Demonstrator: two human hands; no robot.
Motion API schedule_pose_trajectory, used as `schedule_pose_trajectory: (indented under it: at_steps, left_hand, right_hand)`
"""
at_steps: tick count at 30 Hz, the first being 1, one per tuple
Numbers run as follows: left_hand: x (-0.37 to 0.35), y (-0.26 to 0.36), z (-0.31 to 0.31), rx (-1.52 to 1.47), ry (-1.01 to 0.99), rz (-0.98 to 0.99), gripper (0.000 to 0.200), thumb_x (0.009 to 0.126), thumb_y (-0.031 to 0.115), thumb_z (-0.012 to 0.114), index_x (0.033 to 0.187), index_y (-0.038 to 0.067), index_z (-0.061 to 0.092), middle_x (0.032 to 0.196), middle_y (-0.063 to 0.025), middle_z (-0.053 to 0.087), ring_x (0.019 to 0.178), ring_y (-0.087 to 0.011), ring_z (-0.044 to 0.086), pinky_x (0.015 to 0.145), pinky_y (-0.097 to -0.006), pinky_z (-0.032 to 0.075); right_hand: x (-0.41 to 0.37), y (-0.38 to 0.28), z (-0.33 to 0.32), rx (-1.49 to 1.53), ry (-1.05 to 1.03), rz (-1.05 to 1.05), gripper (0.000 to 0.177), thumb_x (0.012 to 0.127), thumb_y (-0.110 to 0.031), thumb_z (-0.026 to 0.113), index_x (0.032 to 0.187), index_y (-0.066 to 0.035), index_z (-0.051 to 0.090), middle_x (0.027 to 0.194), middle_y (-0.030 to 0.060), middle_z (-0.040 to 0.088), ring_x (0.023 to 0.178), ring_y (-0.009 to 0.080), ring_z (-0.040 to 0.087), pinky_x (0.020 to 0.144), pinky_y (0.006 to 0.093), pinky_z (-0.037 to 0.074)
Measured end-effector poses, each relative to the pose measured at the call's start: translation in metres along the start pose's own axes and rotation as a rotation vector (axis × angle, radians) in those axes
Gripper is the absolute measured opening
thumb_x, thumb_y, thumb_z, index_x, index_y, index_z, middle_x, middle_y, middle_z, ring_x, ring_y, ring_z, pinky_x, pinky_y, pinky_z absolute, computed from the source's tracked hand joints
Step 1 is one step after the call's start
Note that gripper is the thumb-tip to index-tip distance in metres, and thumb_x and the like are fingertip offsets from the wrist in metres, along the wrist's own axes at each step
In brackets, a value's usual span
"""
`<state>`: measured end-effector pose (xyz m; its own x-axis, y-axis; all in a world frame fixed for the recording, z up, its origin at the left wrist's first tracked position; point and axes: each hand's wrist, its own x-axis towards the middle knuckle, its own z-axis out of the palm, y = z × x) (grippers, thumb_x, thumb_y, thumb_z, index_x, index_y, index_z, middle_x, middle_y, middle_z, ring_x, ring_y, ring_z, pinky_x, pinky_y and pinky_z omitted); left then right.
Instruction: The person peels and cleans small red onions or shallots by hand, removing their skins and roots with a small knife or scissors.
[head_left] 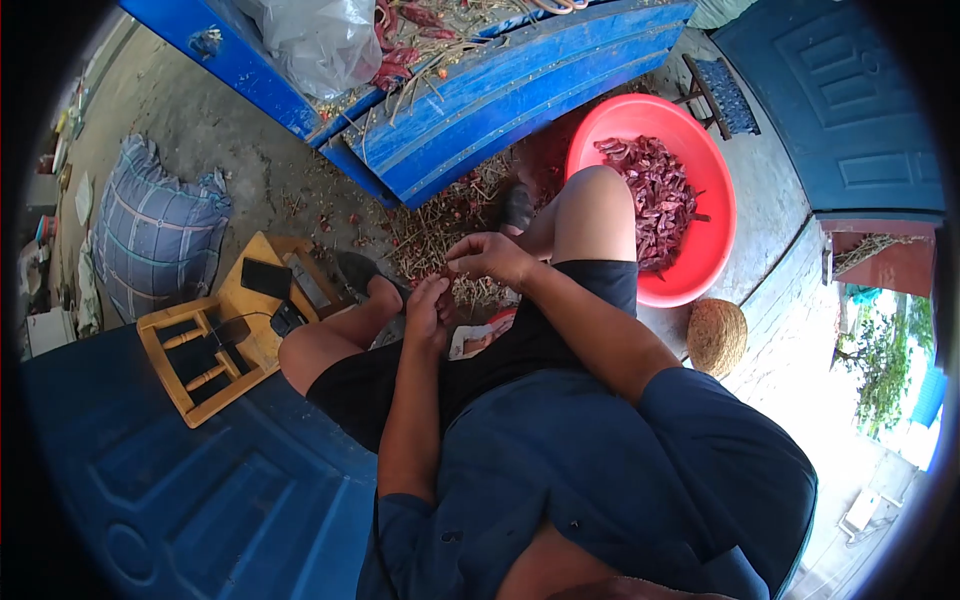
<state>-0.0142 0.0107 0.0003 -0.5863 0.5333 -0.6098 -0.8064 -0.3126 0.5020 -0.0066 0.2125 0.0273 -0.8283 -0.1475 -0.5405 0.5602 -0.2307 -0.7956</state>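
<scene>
My left hand (428, 310) is closed in front of my lap, its fingertips pointing up and pressed together. Just above and to the right of it, my right hand (490, 258) is closed in a pinch, thumb against forefinger. Between the two sets of fingertips shows a small dark-red bit, which looks like a dried chili pepper (447, 277); the fingers hide most of it. Beyond my right knee stands a red plastic basin (712, 240) holding many dried red chili peppers (645, 195). Below the hands, a partly hidden light-coloured container or bag (470, 340) sits between my legs.
A blue metal cart bed (520, 95) with a clear plastic bag (325, 45) and more chilies stands ahead. Stems and scraps (435, 225) litter the floor. To the left are a wooden chair (235, 310) bearing a dark device and a plaid sack (160, 230). A straw hat (716, 337) lies right.
</scene>
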Motion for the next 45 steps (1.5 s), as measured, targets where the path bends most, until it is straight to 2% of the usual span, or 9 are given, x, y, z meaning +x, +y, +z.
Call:
schedule_pose_trajectory:
  at_steps: [7, 9, 12, 16, 22, 26, 30, 39, 45]
  left_hand:
    - [0.008, 0.001, -0.006, 0.002, 0.020, -0.010, 0.022, 0.091, 0.016, 0.061, 0.109, 0.004, 0.064, 0.062, 0.0068, 0.040, 0.047, -0.0048, 0.037, 0.043, -0.0224, 0.027]
    - [0.008, 0.005, -0.003, -0.008, 0.011, -0.017, 0.021, 0.090, 0.017, 0.062, 0.106, 0.004, 0.066, 0.061, 0.0065, 0.041, 0.046, -0.0052, 0.037, 0.043, -0.0227, 0.027]
    - [0.010, 0.007, 0.000, -0.006, 0.054, 0.000, 0.018, 0.090, 0.016, 0.062, 0.105, 0.005, 0.067, 0.062, 0.0065, 0.042, 0.045, -0.0054, 0.037, 0.042, -0.0228, 0.026]
    - [0.005, 0.016, 0.001, -0.023, 0.060, 0.024, 0.015, 0.091, 0.013, 0.061, 0.102, 0.007, 0.068, 0.062, 0.0066, 0.043, 0.045, -0.0055, 0.036, 0.040, -0.0226, 0.024]
    - [0.002, 0.020, -0.003, -0.037, 0.123, 0.029, 0.014, 0.091, 0.015, 0.061, 0.101, 0.006, 0.067, 0.063, 0.0069, 0.045, 0.045, -0.0043, 0.037, 0.041, -0.0213, 0.026]
    - [0.011, 0.022, -0.001, -0.030, 0.080, 0.036, 0.017, 0.091, 0.015, 0.060, 0.104, 0.005, 0.066, 0.064, 0.0075, 0.044, 0.047, -0.0035, 0.037, 0.042, -0.0205, 0.027]
    - [0.010, 0.019, 0.003, -0.004, 0.052, 0.020, 0.019, 0.092, 0.015, 0.058, 0.107, 0.005, 0.065, 0.062, 0.0084, 0.040, 0.048, -0.0034, 0.036, 0.043, -0.0208, 0.027]
    - [-0.011, 0.027, 0.009, -0.022, 0.010, 0.090, 0.020, 0.092, 0.016, 0.058, 0.107, 0.006, 0.065, 0.060, 0.0095, 0.036, 0.048, -0.0042, 0.036, 0.043, -0.0217, 0.027]
    - [-0.018, 0.023, -0.003, -0.079, 0.035, 0.112, 0.016, 0.089, 0.013, 0.061, 0.103, 0.005, 0.065, 0.063, 0.0064, 0.045, 0.046, -0.0039, 0.037, 0.041, -0.0207, 0.027]
  right_hand:
    - [-0.006, -0.177, -0.084, -0.322, 0.687, -0.703, 0.025, 0.087, -0.017, 0.073, 0.105, 0.000, 0.069, 0.097, 0.0093, 0.072, 0.089, 0.0144, 0.067, 0.081, 0.0281, 0.052]
    - [0.014, -0.245, -0.139, -0.815, 1.062, -0.887, 0.030, 0.084, -0.023, 0.070, 0.105, -0.001, 0.069, 0.100, 0.0182, 0.069, 0.094, 0.0339, 0.067, 0.086, 0.0398, 0.052]
    - [0.058, -0.302, -0.215, -1.350, 1.214, -0.817, 0.036, 0.085, -0.024, 0.061, 0.117, -0.007, 0.065, 0.104, 0.0210, 0.066, 0.105, 0.0382, 0.061, 0.093, 0.0467, 0.049]
    - [0.082, -0.336, -0.236, -1.425, 0.996, -0.206, 0.040, 0.086, -0.022, 0.058, 0.124, -0.011, 0.062, 0.118, 0.0192, 0.066, 0.115, 0.0347, 0.061, 0.098, 0.0467, 0.048]
    - [0.069, -0.328, -0.247, -1.426, 0.662, -0.134, 0.047, 0.079, -0.032, 0.066, 0.119, -0.007, 0.068, 0.092, 0.0158, 0.072, 0.083, 0.0244, 0.069, 0.076, 0.0380, 0.053]
    - [-0.009, -0.216, -0.177, -0.392, 0.474, -0.322, 0.036, 0.088, -0.026, 0.066, 0.113, 0.000, 0.064, 0.080, -0.0024, 0.061, 0.070, 0.0077, 0.053, 0.061, 0.0249, 0.040]
    - [-0.085, -0.096, -0.043, -0.075, 0.381, -0.185, 0.023, 0.084, -0.020, 0.073, 0.097, -0.007, 0.061, 0.074, -0.0017, 0.056, 0.065, 0.0069, 0.052, 0.058, 0.0236, 0.041]
    - [-0.108, -0.001, 0.006, -0.808, 0.207, 0.041, 0.058, 0.080, -0.041, 0.080, 0.116, -0.001, 0.058, 0.092, 0.0115, 0.068, 0.084, 0.0219, 0.066, 0.077, 0.0357, 0.051]
    - [-0.109, -0.013, 0.000, -0.747, 0.003, -0.031, 0.067, 0.080, -0.053, 0.077, 0.120, -0.003, 0.058, 0.107, 0.0168, 0.066, 0.099, 0.0260, 0.064, 0.088, 0.0354, 0.048]
